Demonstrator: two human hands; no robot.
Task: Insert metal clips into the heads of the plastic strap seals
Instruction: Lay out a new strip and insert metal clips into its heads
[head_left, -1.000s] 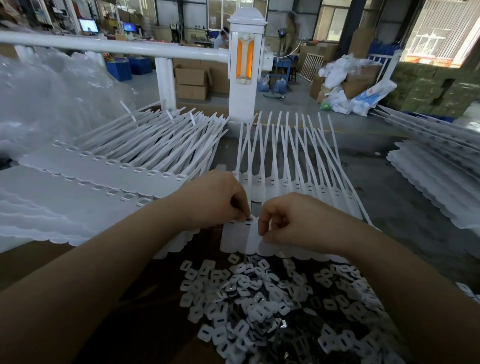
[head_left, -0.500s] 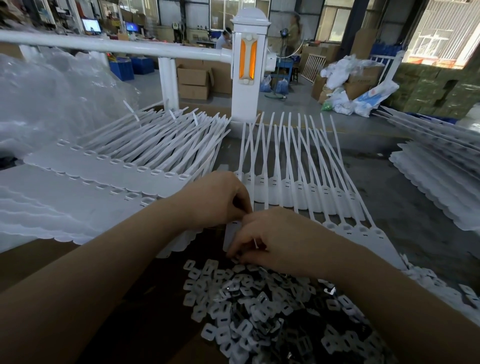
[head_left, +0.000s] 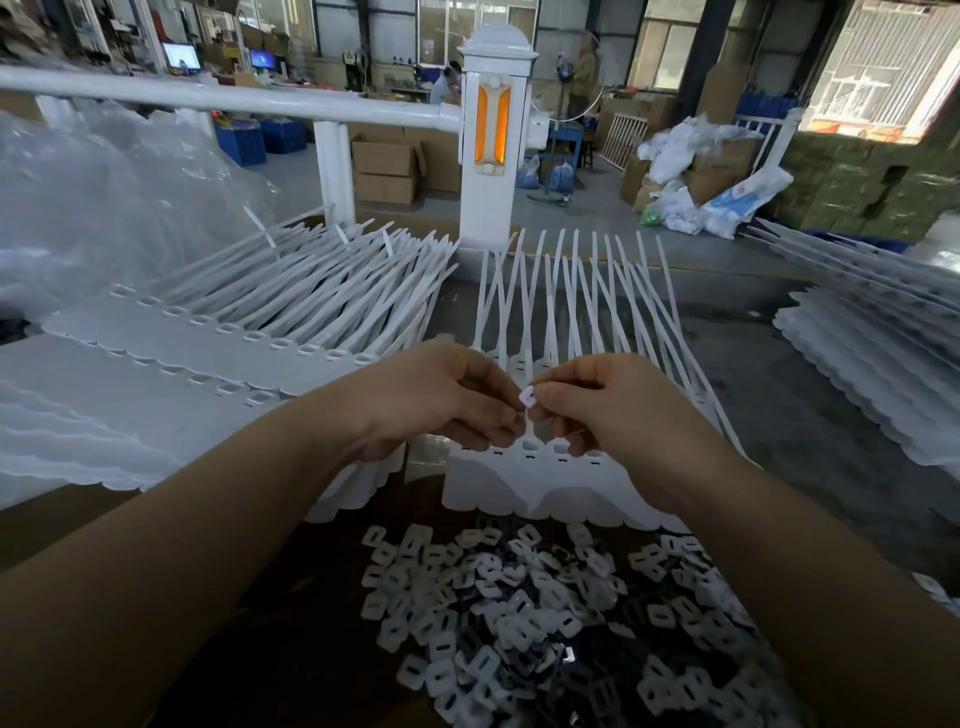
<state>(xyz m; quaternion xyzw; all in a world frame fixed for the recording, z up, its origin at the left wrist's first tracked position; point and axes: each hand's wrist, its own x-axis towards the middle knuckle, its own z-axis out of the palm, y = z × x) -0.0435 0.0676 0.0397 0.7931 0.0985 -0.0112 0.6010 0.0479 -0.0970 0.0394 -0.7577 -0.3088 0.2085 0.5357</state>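
Factory-floor desk (head_left: 779, 426) carried the strap seal strip (head_left: 545, 483), straps running away from the person. Right hand (head_left: 613, 410) and left hand (head_left: 441, 405) fingers both pinched one metal clip (head_left: 527, 397), held just above the strip's heads; clip pile (head_left: 545, 613) lay nearer than the strip.

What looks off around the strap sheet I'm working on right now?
Little. The straps of the sheet under the hands splay and cross rather than lying parallel, and the clips lie in a loose heap. No damage is visible.
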